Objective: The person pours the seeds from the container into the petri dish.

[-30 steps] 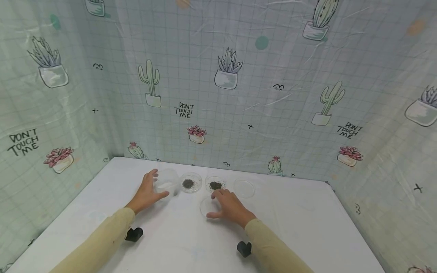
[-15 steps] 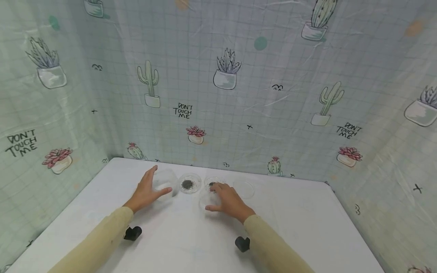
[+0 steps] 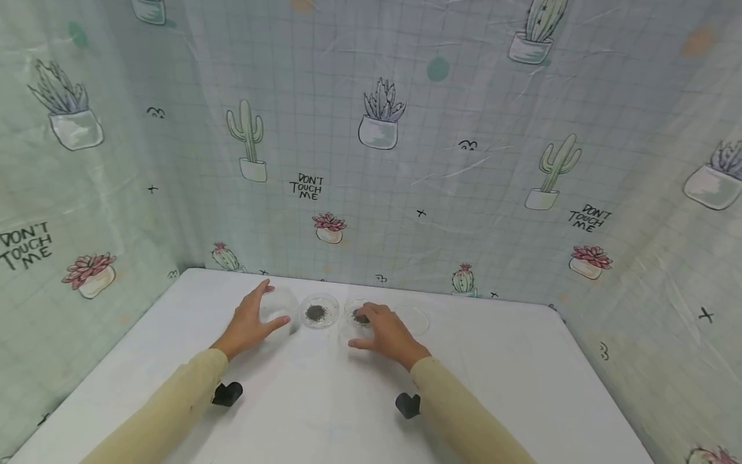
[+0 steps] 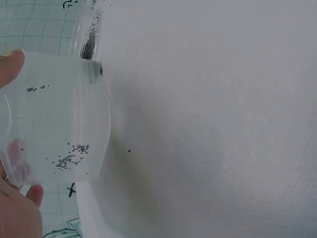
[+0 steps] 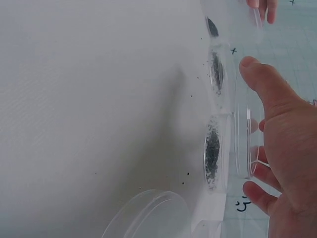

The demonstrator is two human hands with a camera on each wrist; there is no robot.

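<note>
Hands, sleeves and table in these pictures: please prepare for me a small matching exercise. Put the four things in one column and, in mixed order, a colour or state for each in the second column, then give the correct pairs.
Column 1
1. left hand
2. right hand
3. sleeves
4. table

Column 2
A. beige
B. holds a clear round lid
C. white
D. holds a cloudy tub

Right pairs: 1-D, 2-B, 3-A, 4-C
</note>
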